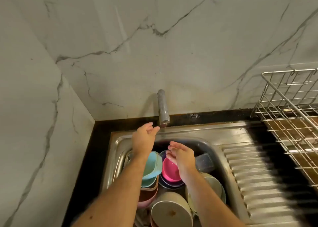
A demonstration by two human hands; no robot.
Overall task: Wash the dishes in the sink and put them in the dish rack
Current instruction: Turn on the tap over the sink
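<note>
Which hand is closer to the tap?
Left. The left hand reaches up with its fingertips beside the tap spout. The right hand is lower, over the pink bowl.

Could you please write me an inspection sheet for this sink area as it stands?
Surface: stainless steel sink with ribbed drainboard, set in a black counter.
Job's things: pink round bowl, light blue square bowl, dark clear plastic container and beige bowls piled in the basin; wire metal dish rack at right holds no dishes.
Clutter: nothing seen.
Grippers: left hand open, fingers near the grey metal tap; right hand open above the pink bowl.
Cables: nothing seen.
Surroundings: white marble-pattern wall.
</note>
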